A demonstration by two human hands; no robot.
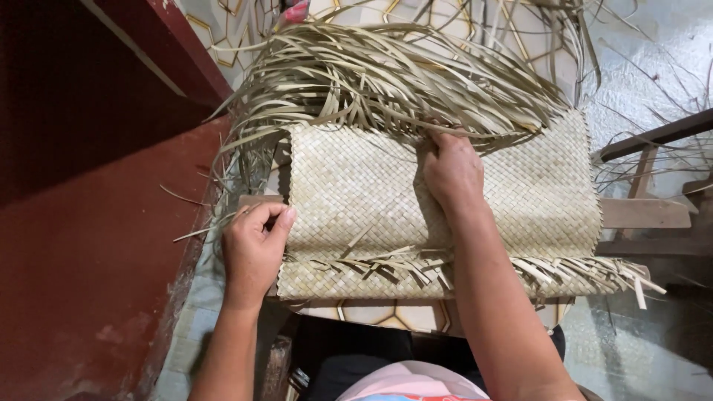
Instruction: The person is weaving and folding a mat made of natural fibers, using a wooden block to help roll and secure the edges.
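A pale straw-coloured woven mat (356,193), plaited in a fine diagonal check, lies spread across a low wooden bench (645,213), with the person standing over it. Its far edge ends in a thick spray of loose unwoven strips (386,78) that fan out to the left and away from the person, while its near edge carries a shorter fringe of cut strip ends (416,266) lying over a folded band of weave. To the left stands a dark red wall (89,223), close against the mat's left side, so there is little room there. The left hand (254,249) sits at the mat's near left corner, fingers curled and thumb pressed onto the edge; it seems to pinch the weave or a single strip, though the view does not make that plain. The right hand (451,172) rests further up, right of the mat's middle, knuckles up, fingers closed over the line where weaving gives way to loose strips, gripping some of them. The mat's right edge runs straight and toothed, just short of the bench's bare end. Beyond it, to the right, is a pale floor (653,67) scattered with thin stray strips, and more open room than on the left.
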